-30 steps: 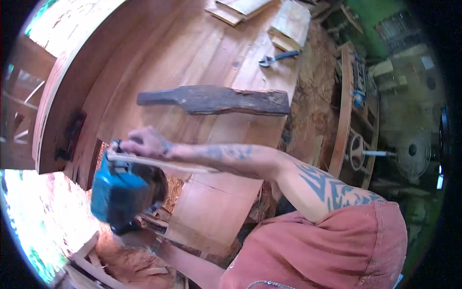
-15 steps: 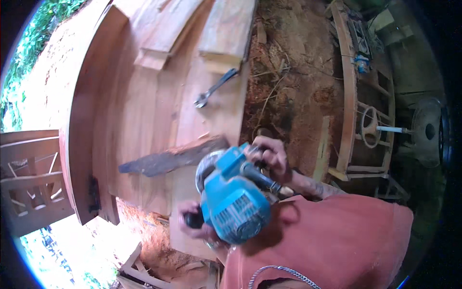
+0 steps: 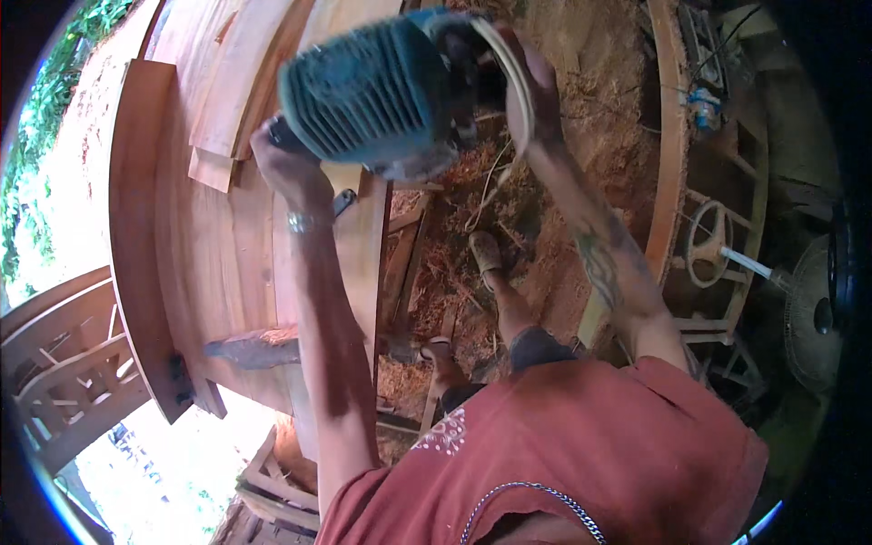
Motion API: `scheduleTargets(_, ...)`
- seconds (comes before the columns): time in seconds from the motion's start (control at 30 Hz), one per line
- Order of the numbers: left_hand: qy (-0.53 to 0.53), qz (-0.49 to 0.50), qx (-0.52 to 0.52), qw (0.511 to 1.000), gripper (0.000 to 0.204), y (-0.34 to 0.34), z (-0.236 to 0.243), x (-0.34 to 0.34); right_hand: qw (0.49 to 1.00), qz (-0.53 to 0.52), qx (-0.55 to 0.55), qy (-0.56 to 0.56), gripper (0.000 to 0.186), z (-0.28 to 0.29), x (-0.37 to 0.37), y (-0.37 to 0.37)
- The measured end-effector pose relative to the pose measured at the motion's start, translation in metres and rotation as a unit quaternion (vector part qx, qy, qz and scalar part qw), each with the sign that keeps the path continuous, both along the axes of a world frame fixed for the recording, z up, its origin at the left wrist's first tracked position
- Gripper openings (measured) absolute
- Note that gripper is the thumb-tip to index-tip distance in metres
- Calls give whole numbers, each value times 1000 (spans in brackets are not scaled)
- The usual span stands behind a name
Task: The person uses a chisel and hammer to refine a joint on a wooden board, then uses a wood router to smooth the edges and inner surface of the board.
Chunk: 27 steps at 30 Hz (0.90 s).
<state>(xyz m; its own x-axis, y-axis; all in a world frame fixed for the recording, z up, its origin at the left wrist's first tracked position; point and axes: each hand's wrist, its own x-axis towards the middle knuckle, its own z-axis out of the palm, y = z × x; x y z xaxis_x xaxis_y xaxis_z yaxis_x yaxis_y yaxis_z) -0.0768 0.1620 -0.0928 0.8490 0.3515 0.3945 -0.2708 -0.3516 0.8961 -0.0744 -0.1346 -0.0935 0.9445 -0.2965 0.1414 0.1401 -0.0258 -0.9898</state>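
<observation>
Over the far part of the wooden work surface (image 3: 245,272), I hold up a teal power tool (image 3: 363,91) with a ribbed motor housing. My left hand (image 3: 292,173) is closed round its black side knob (image 3: 285,136). At the tool's right end my right hand (image 3: 538,91) is closed on a part mostly hidden by the tool, with a cream cord (image 3: 518,82) looping beside the fingers. Next to my left wrist, part of a wrench (image 3: 343,201) shows. A rough dark piece of wood (image 3: 254,351) lies left of my left forearm, which covers its right end.
Thick boards (image 3: 245,82) lie on the far part of the surface. An upright board (image 3: 136,236) runs along its left side. Sawdust covers the ground (image 3: 581,300) at right, beside a wooden frame (image 3: 670,182) and a fan (image 3: 813,313). My feet show below.
Both hands have carried the power tool away from my body, up and slightly left in view. It now hides the far boards and most of the wrench. My arms are stretched out.
</observation>
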Motion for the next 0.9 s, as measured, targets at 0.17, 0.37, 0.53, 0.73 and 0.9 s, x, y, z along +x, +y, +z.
scheduleTargets(0.17, 66, -58, -151, 985, 74, -24, 3, 55, 1000, -10, 27, -6, 51, 31, 52, 1)
scheduleTargets(0.37, 79, 3, -179, 981, 33, -64, -7, 107, 999, -44, 15, -13, 56, 0, 103, -17)
scheduleTargets(0.53, 104, 2, -189, 977, 41, -72, -15, 180, 1000, -22, 1, 14, 74, -5, 160, -39)
scheduleTargets(0.73, 138, -34, -248, 958, 69, -115, -7, 259, 998, -21, -50, 10, 86, 1, 241, -80)
scheduleTargets(0.9, 137, -31, -228, 963, 80, -102, -17, 280, 998, -8, -62, 10, 85, 6, 262, -70)
